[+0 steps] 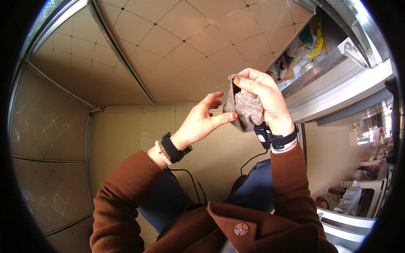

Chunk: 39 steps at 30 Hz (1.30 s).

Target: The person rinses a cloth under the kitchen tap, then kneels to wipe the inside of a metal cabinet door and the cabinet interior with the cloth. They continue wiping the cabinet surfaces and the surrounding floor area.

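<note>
My right hand [269, 95] pinches the upper edge of a small greyish-brown cloth piece [248, 107], which looks fluffy on one face and smooth on the other and hangs folded below the fingers. Just to the left, my left hand [202, 120] has its fingers apart; the thumb tip meets or overlaps the cloth's left side, and whether it touches cannot be told. Nothing is held in that hand. Black straps circle both wrists, and a beaded bracelet is on the left one.
Tile-patterned cabinet doors [196, 41] stand in front, with more cabinet panels [50, 126] at left. An opening at upper right holds crumpled plastic bags [303, 53]. At lower right, a white rack [364, 183] carries packages. Black cables hang from the wrists above the pale tiled floor [136, 126].
</note>
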Each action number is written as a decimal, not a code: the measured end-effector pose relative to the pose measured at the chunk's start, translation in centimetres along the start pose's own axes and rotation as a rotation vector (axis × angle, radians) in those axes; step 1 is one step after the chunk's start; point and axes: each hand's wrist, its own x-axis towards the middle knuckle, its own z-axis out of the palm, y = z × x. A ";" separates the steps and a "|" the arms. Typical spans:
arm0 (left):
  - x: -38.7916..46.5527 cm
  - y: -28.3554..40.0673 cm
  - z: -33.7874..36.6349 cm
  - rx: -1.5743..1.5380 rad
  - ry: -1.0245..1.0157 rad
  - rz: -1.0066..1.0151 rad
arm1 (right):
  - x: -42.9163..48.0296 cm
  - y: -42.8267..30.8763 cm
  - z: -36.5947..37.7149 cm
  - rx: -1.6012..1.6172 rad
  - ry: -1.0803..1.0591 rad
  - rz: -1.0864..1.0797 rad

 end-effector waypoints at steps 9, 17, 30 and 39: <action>1.1 -0.5 -2.9 -1.113 -0.070 -0.093 | 0.8 -0.1 -4.3 -0.461 0.109 -0.132; 0.9 1.4 -5.6 -1.107 0.159 0.020 | 0.2 2.8 -6.5 -1.424 0.199 -0.026; 0.1 2.8 -4.5 -1.176 0.001 0.016 | 1.3 4.5 -1.9 0.126 -0.111 -0.120; -0.4 1.9 -4.5 -0.824 0.160 -0.178 | 2.3 -7.1 0.4 -0.392 0.730 -1.382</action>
